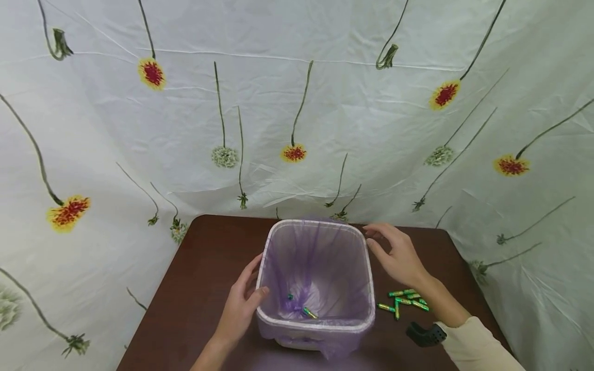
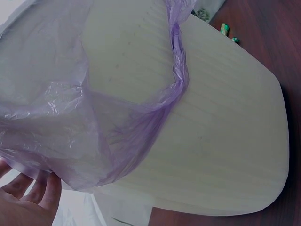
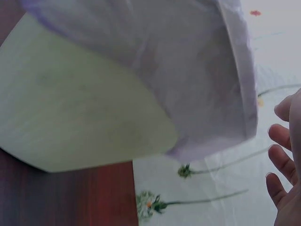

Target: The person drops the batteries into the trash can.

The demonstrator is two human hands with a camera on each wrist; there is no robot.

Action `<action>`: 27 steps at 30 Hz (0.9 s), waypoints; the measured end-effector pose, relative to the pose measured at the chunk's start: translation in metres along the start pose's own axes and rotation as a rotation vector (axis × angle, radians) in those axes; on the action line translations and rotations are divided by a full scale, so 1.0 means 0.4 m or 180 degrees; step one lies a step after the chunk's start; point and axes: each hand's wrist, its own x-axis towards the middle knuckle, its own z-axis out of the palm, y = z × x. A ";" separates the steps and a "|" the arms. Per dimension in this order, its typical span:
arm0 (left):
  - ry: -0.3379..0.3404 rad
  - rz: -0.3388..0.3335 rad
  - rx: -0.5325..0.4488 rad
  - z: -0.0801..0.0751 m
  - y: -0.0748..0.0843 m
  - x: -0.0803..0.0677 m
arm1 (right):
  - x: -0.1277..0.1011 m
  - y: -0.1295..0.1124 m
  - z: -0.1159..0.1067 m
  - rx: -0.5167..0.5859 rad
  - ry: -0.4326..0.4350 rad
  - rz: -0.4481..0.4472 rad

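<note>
From the head camera, my left hand (image 1: 241,304) rests against the near-left side of the white bin (image 1: 320,325), thumb hooked over the rim onto the purple liner (image 1: 320,257), fingers loosely curved. My right hand (image 1: 396,255) hovers at the far-right corner, fingers relaxed, gripping nothing. Two batteries (image 1: 303,307) lie inside; more batteries (image 1: 405,300) sit on the brown table (image 1: 204,268).

Left wrist view: my fingers (image 2: 44,190) touch the liner's overhang (image 2: 141,127).

Right wrist view: my fingers (image 3: 282,160) hang clear of the liner.

The thin liner could slip off the rim if I tug unevenly.

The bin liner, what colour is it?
The liner is translucent purple, folded over the white bin's rim. It shows best in the head view.
</note>
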 end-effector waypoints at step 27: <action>0.0064 0.0043 0.0098 0.006 -0.007 0.003 | -0.245 0.151 -0.008 -0.0322 0.0532 0.0772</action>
